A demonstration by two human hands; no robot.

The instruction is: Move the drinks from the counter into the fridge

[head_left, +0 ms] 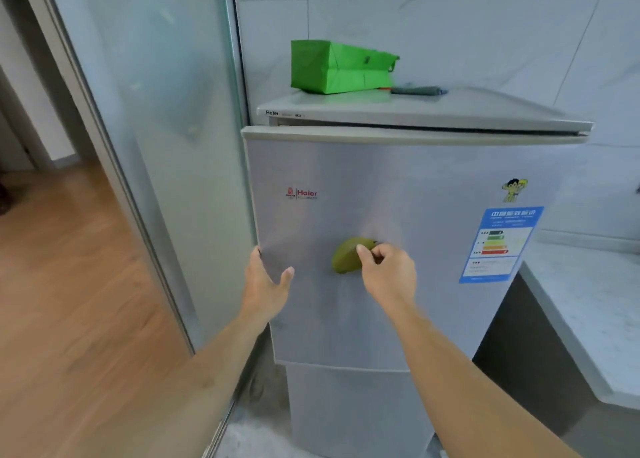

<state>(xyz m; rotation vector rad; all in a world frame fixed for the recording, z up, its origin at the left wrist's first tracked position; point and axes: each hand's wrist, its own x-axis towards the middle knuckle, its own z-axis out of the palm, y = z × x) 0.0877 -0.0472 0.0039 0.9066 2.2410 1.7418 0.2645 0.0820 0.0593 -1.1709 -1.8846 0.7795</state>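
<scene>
Fridge [398,197] upper door stands slightly ajar. Left hand [265,284], fingers straight and apart, touches the door's left edge. Right hand [388,272] fingers curl around the green handle [346,256].

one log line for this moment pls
stage: opening fridge | right hand: grips green handle | left hand: fingers on upper door left edge | door: slightly ajar | drinks: none in view

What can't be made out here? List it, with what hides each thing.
Head view only:
- Drinks: none in frame; most of the counter is cut off by the right edge.
- Fridge interior: hidden behind the fridge door.
- Green knob: partly covered by the right hand.
- Energy label text: too small.
</scene>
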